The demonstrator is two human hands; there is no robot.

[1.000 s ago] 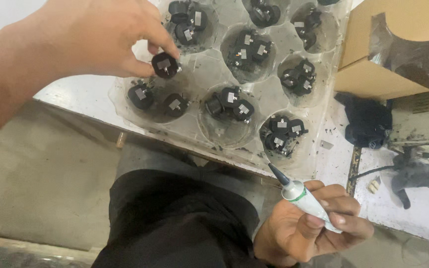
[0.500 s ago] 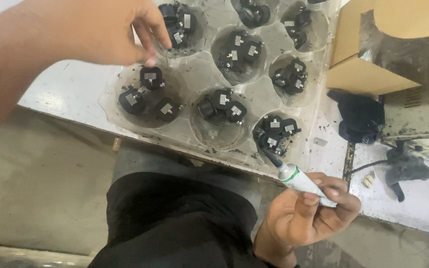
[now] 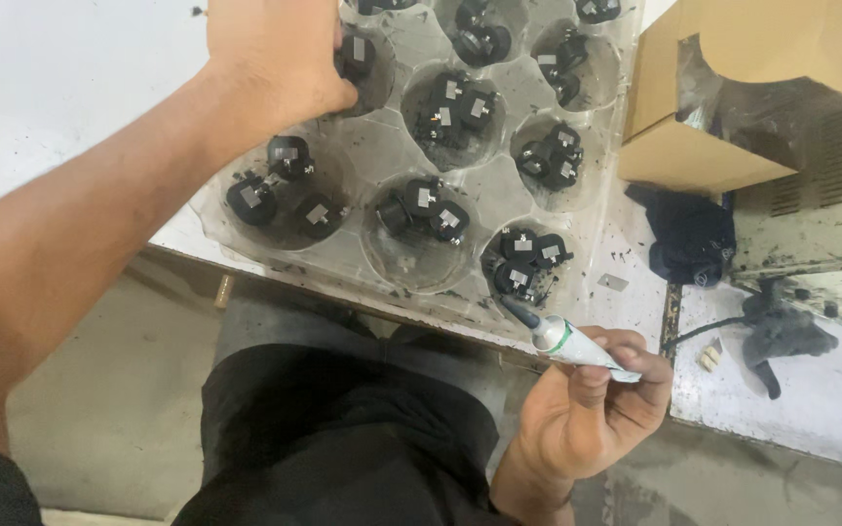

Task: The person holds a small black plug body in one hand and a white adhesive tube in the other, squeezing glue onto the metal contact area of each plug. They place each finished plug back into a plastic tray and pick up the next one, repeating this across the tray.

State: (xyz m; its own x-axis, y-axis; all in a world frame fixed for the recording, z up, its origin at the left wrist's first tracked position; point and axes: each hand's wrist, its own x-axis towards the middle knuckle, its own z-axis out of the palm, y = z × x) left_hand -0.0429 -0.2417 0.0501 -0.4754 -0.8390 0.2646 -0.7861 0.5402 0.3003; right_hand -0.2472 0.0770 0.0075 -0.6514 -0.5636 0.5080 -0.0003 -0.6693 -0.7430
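Left hand (image 3: pixel 270 63) pinching a small black part (image 3: pixel 355 56) in an upper cup of the clear tray (image 3: pixel 363 146) on the counter (image 3: pixel 51 88), right hand (image 3: pixel 587 404) gripping a white glue tube (image 3: pixel 569 343) whose nozzle hangs just beside the tray edge—risk: nozzle smearing neighbouring parts.

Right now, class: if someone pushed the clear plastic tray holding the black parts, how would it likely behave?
The clear plastic tray looks thin, so it probably flexes. Its near edge overhangs the table, so it might tip. The black parts sit loose and would likely rattle.

The left hand (image 3: pixel 270 58) has moved up — off the black part (image 3: pixel 289 156).
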